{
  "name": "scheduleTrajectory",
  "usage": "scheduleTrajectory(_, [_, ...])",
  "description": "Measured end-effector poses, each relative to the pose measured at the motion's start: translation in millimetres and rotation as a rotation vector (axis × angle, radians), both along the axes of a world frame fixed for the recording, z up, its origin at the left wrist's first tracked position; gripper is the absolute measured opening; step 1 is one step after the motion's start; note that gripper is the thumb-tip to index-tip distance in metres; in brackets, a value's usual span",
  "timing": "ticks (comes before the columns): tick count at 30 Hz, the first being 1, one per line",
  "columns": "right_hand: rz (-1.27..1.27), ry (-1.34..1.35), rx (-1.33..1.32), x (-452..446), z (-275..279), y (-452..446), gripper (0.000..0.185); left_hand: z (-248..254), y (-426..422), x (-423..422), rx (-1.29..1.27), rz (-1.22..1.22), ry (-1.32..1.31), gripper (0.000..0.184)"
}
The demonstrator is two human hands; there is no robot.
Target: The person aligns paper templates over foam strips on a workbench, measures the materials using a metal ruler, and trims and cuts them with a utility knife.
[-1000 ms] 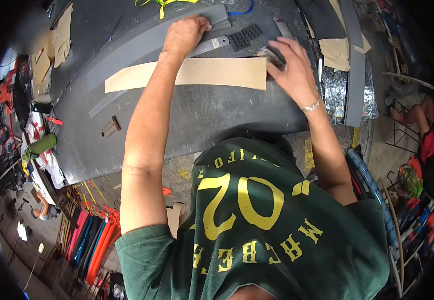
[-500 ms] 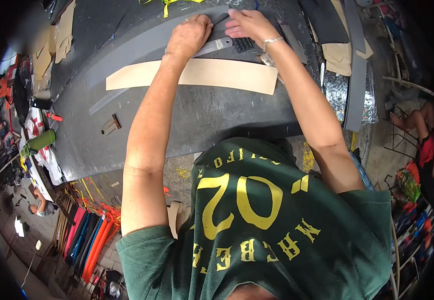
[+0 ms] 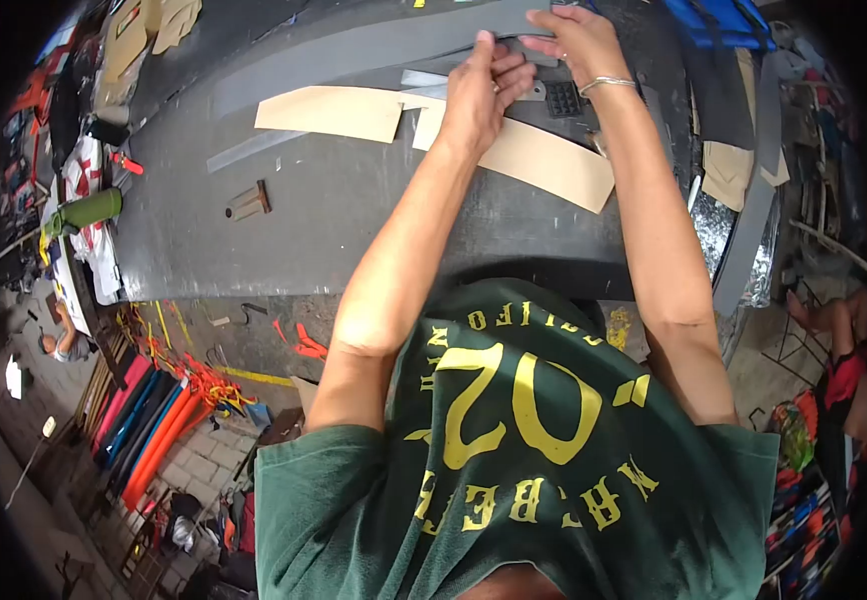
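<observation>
From here I have both hands over the far side of the black counter. My left hand is loosely open, its fingers slightly curled and apart, with one fingertip at the near edge of a long, curved dark grey strip. My right hand is at the strip's right end, thumb and fingers narrowly spaced about it; I cannot tell how firmly they close. A silver bracelet circles my right wrist.

The grey strip lies flat across the counter, well beyond my shirt. Nearer me I see a flat tan piece on the left and another tan panel slanting down to the right, partly under my left hand and wrist. A black block with a studded surface sits just beside my right wrist. A narrow pale grey strip lies below the left tan piece, and a small brown-handled tool rests nearer me. Off to the left is a green cylindrical roll.
</observation>
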State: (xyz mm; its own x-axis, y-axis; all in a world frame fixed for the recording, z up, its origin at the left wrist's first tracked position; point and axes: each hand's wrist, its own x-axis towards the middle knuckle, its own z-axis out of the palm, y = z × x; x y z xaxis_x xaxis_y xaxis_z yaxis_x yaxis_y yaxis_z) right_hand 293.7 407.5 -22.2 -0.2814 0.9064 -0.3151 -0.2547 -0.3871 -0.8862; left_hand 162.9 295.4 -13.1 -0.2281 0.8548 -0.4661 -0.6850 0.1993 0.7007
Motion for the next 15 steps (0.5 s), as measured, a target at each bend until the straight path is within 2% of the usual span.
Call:
scheduleTrajectory(1, [0.024,0.013,-0.005,2.4,1.2,1.8,0.027,-3.8,3.7,-7.2,0.025,0.059,-0.085,0.056])
scheduleTrajectory(4, [-0.015,-0.162,0.042,5.8,-11.4,13.0,0.047,-41.0,21.5,-41.7,0.111,0.271,-0.321,0.052])
scheduleTrajectory(7, [0.024,-0.339,0.024,1.8,1.8,-9.1,0.046,-22.7,13.7,-71.1,0.047,0.446,-0.25,0.046])
scheduleTrajectory(10, [-0.069,-0.396,0.055,0.3,-20.2,-13.4,0.046,-25.8,7.5,-118.8,-0.093,0.548,-0.18,0.042])
scheduleTrajectory(13, [-0.091,-0.392,0.052,-1.0,-24.0,-16.3,0.045,-58.1,1.8,-203.3,-0.026,0.59,-0.168,0.039])
scheduleTrajectory(15, [-0.093,-0.384,0.041,-1.9,-22.0,-15.8,0.045,-80.1,2.3,-277.8,-0.189,0.682,-0.077,0.035])
